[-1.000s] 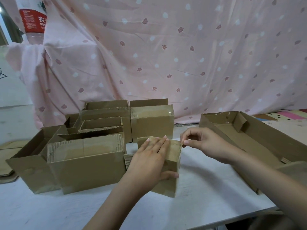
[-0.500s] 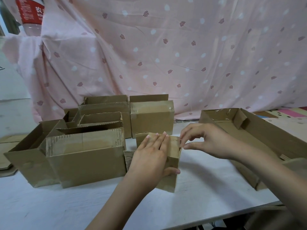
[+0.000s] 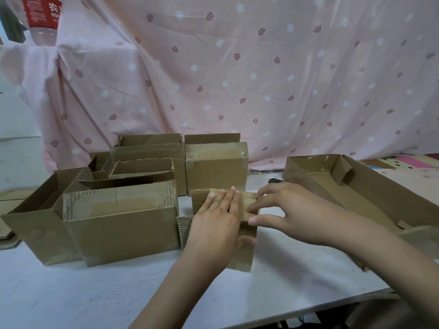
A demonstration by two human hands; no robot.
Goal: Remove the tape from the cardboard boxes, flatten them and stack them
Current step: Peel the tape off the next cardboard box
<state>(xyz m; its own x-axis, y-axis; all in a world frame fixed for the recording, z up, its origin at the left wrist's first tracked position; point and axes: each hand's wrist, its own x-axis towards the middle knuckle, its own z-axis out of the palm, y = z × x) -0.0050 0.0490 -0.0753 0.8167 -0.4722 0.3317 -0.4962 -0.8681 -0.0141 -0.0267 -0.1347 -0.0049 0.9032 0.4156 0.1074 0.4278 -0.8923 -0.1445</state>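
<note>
A small cardboard box (image 3: 244, 255) stands on the white table (image 3: 95, 293) in front of me. My left hand (image 3: 216, 224) lies flat on its top, thumb wrapped over the near face, holding it down. My right hand (image 3: 285, 210) rests at the box's top right edge, fingertips pressed on the top and thumb along the side. Whether the fingers pinch tape I cannot tell. To the left stands a larger taped box (image 3: 121, 222), with several open boxes behind it. A taped box (image 3: 216, 167) stands at the back.
A long open cardboard tray (image 3: 356, 186) lies at the right. A pink patterned cloth (image 3: 237, 79) hangs behind the table. A plastic bottle (image 3: 42, 20) stands at the top left. Flat cardboard (image 3: 7, 229) lies at the far left edge.
My right hand has moved from a pinch at the box's far right corner down onto its top right edge, fingers spread. The left hand stays on the box.
</note>
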